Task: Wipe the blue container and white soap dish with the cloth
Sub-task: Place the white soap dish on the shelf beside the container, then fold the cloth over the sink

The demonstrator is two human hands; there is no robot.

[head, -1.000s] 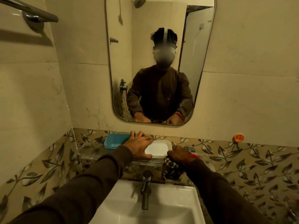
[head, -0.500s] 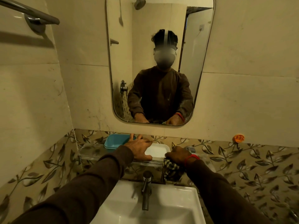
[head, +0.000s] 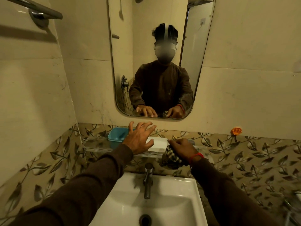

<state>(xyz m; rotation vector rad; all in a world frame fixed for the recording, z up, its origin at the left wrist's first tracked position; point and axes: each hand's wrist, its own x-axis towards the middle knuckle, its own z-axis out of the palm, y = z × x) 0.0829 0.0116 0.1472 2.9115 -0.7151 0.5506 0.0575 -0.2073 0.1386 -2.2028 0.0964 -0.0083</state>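
Glass forms the narrow clear shelf (head: 104, 145) fixed along a band of glossy leaf-patterned tiles (head: 244, 160), and on it a rectangular blue plastic container (head: 116, 136) with rounded corners is set just left of a shallow white rectangular soap dish (head: 158, 144), smooth and matt. Both are partly covered by the left hand (head: 140, 138), which is held above them with its fingers (head: 147, 126) spread wide and straight, nothing being gripped. A crumpled checked dark-and-pale woven cloth (head: 171, 158) is bunched under the right hand (head: 182, 148), whose fingers are curled over it at the right end of the soap dish; part of the cloth hangs below the shelf edge. A red thread band (head: 196, 157) is worn at the right wrist. Below, a glazed white ceramic basin (head: 171, 206) with a cylindrical brushed-metal tap (head: 147, 181) is seen.

Compared with half a second earlier, the left hand has been lifted off the soap dish and its fingers fanned out, while the right hand and cloth have stayed in place.
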